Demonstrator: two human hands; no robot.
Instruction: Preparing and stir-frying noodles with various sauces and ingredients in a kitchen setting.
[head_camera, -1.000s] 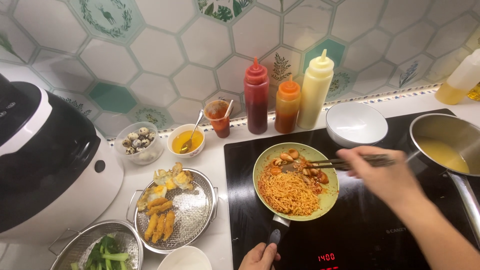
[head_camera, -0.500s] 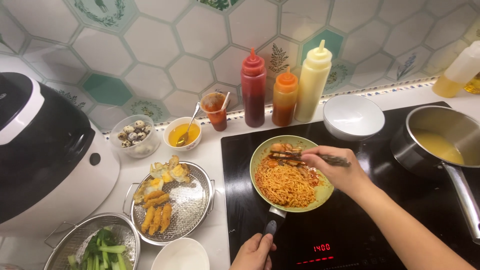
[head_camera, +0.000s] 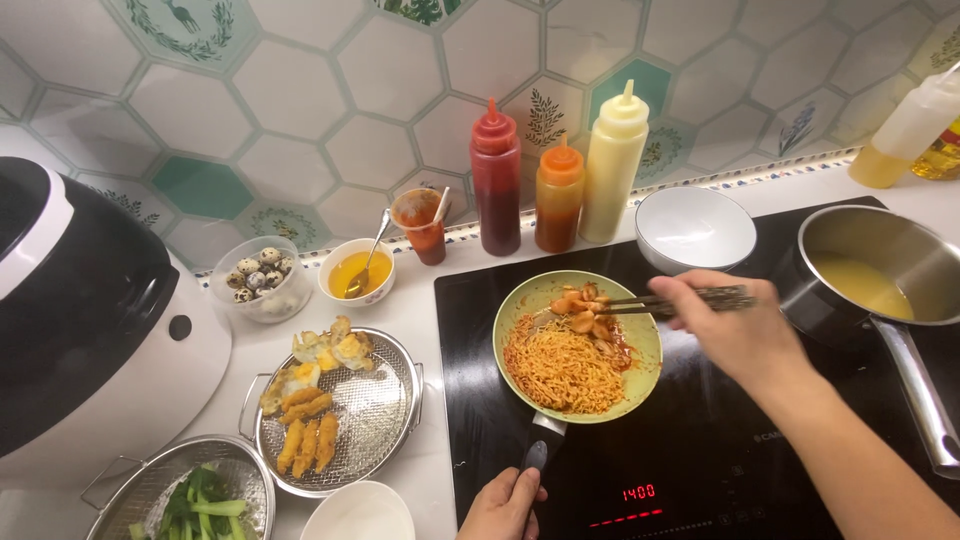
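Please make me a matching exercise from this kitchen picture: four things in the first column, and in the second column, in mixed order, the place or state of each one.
Things:
1. chopsticks
2. frying pan handle
3. empty white bowl
4. quail eggs

Places or states:
A. gripped by the left hand at the bottom edge
B. in a clear bowl beside the small bowl of yellow sauce
C. held by the right hand over the noodles
D. on the cooktop, behind the green frying pan

Pairs: 1-C, 2-A, 3-D, 4-B
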